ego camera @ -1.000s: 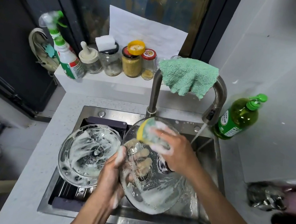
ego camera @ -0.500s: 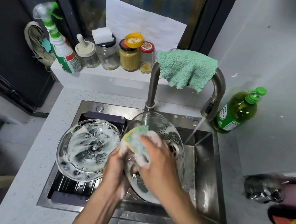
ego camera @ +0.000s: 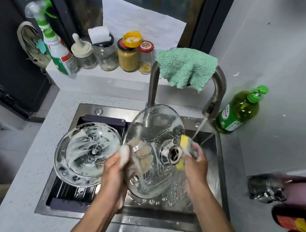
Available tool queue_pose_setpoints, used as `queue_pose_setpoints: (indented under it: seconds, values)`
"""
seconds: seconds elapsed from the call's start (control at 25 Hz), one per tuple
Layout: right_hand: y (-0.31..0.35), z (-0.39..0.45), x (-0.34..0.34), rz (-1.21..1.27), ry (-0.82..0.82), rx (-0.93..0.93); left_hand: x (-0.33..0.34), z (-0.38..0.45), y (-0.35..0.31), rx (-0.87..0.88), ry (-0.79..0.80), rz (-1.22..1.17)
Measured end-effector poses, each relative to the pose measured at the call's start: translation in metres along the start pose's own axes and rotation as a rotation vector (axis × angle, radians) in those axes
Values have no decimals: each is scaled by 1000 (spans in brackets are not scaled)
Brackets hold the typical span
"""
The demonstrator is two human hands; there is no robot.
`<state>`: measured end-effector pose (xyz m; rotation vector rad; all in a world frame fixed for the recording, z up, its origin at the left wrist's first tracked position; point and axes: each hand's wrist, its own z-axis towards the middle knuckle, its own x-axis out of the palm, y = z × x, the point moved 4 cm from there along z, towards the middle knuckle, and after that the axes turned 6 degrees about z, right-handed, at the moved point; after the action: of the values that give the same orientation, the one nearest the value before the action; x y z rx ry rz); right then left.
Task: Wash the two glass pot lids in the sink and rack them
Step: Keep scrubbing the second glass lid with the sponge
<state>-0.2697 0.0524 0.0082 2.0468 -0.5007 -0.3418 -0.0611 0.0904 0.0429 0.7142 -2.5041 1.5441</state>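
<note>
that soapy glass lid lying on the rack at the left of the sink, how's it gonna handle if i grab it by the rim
Probably slippery: the glass lid on the rack is streaked with white suds right out to its rim. Likely rigid and breakable, being clear glass, so a slip into the steel sink could chip it. Its central knob looks like the surer hold.
</note>
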Motion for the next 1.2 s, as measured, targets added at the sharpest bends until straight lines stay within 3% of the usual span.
queue_pose_setpoints:
  seconds: [0.16, 0.36, 0.44, 0.52, 0.6, 0.68, 0.72, 0.8, 0.88, 0.96, 1.04, 1.12, 1.2]
  values:
    - [11, -5, 16, 341, 23, 177, 11, -19, 2, 349, 181, 530]
    - [-15, -30, -16, 586, 331, 383, 27, -54, 17, 1058, 530, 1392]
    - [-35, -37, -20, 547, 270, 487, 28, -60, 24, 1193, 628, 1617]
    - [-45, -42, -23, 518, 220, 502, 21, -60, 28, 1228, 631, 1697]
    - [-42, -41, -25, 512, 219, 440, 6, -56, 33, 1132, 445, 1653]
    - [-35, -37, -25, 491, 202, 366, -19, -45, 35, 856, 167, 1511]
    - [-30, -33, -26, 481, 187, 341, -30, -40, 35, 674, 92, 1358]
    - [-20, -25, -27, 493, 226, 298, -38, -32, 30, 394, 95, 951]
    - [-11, -23, -24, 501, 308, 291, -36, -22, 16, 288, 56, 584]
    - [-11, -19, -21, 432, 346, 306, -40, -8, 6, 273, -100, 324]
    - [-16, -19, -19, 343, 340, 351, -61, 4, 9, 138, -216, 75]
    - [-18, -20, -16, 265, 336, 360, -67, 11, 14, -105, -44, -57]
    - [-12, -17, -11, 221, 288, 254, -67, 4, 20, -279, 217, -4]
